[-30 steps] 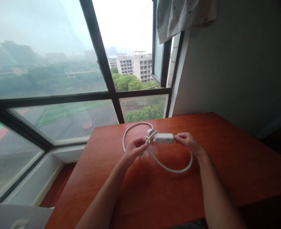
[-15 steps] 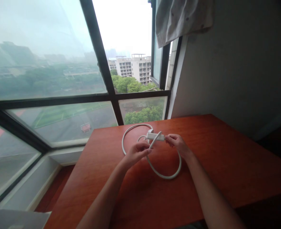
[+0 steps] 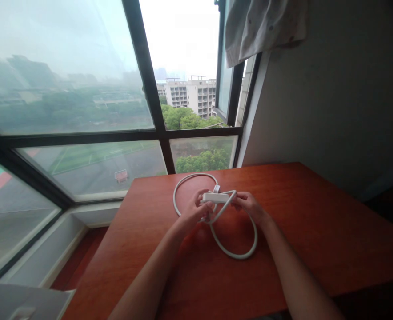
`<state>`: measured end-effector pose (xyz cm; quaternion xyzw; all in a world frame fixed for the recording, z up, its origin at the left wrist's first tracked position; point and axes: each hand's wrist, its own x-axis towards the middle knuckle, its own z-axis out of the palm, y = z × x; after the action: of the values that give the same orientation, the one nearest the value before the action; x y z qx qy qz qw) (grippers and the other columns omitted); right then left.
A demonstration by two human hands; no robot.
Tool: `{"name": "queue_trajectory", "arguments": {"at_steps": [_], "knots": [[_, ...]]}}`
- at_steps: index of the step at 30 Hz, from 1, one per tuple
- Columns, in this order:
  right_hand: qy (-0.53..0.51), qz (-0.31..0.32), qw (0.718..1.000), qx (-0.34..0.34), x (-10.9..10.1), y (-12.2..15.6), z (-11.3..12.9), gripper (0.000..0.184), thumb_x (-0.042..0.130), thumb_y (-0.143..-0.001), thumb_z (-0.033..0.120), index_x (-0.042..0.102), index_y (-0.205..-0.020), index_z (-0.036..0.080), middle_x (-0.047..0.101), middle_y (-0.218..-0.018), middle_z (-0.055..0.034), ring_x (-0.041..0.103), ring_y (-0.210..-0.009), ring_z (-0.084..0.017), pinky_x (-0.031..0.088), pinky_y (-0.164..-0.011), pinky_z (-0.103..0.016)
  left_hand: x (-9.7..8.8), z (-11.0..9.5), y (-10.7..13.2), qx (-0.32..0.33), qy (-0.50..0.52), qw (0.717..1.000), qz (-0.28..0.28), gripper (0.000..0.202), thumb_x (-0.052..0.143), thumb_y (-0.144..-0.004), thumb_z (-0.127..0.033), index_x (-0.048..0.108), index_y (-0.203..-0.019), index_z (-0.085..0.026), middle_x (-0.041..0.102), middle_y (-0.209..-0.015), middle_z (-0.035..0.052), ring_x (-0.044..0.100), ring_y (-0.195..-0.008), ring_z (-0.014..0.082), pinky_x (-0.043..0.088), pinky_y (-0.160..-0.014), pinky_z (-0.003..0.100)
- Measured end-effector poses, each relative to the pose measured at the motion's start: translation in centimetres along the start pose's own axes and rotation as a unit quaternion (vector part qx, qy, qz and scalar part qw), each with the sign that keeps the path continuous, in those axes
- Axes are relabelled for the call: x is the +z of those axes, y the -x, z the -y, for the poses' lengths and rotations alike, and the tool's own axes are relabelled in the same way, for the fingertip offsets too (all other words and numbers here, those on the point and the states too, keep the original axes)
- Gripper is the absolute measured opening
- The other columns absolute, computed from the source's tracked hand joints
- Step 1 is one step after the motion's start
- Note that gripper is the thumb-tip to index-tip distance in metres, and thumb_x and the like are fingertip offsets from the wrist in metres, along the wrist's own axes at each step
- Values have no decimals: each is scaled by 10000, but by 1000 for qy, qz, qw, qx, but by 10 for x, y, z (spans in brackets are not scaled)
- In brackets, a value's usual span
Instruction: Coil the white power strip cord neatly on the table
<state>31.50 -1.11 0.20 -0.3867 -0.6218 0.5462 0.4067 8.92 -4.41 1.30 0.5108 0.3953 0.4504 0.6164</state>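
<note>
Left hand (image 3: 196,211): fingers narrow, curled round the left end of a white block (image 3: 213,198), thumb on the near side. Right hand (image 3: 250,206): fingers pinched close at the block's right end; exact contact there partly hidden by the cable. Block sits between both hands, long side running left-right, roughly level, looks held just above the bench (image 3: 279,191).

White cable (image 3: 238,256): one strand crosses in front of the block near its right end, slanting down-left toward the left fingers. Two big loops: one on the far left side, behind the left hand; one on the near side, bulging toward the right forearm. Small white plug-like piece (image 3: 216,189) just behind the block; details too small to tell. Both forearms reach in from the near edge.

Bench: reddish-brown wood, far edge up near the window frame (image 3: 119,138). Grey spotted cloth (image 3: 263,31) hangs at upper right, by an open window pane (image 3: 225,84). Dark wall (image 3: 316,102) on the right. Outside: pale buildings (image 3: 196,95), green trees (image 3: 205,161), goal-like frame (image 3: 121,176) on grey ground.
</note>
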Motion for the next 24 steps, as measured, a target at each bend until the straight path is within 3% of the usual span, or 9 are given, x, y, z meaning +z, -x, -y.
{"name": "queue_trajectory", "arguments": {"at_steps": [2,5,10,17,24], "knots": [[-6,24,1000,5,-3,1,2,376,612,-753,509,617,-628,154,538,-588,-9,445,-553,-121,340,-556,-268,1,0,1,11,-13,1000,7,496,727,-715,-479,598,-1055,-142,626,-751,33,573,-622,126,426,-538,209],[-22,41,998,41,-10,4,2,439,516,-795,543,636,-656,144,590,-631,-43,514,-615,-155,393,-632,-289,3,0,0,26,-33,999,-27,446,711,-730,-479,633,-968,-110,640,-758,52,580,-631,132,448,-555,220],[24,-67,992,100,-15,6,5,500,466,-815,606,619,-700,144,590,-649,-33,489,-602,-141,368,-600,-270,7,-5,-1,52,-37,996,-60,400,734,-710,-443,661,-924,-112,662,-789,50,603,-671,145,494,-642,254],[80,-35,985,149,-10,4,7,282,491,-746,394,621,-699,148,569,-611,-2,440,-554,-118,334,-526,-241,3,-8,-2,80,-66,991,-81,340,761,-677,-416,672,-821,-121,653,-735,22,599,-666,141,500,-631,244],[118,1,981,154,-15,6,0,180,537,-681,264,653,-731,136,621,-669,-23,502,-594,-118,372,-547,-223,-17,-18,-4,72,-34,983,-166,444,775,-643,-480,680,-874,-113,672,-766,53,629,-689,159,537,-618,252]]}}
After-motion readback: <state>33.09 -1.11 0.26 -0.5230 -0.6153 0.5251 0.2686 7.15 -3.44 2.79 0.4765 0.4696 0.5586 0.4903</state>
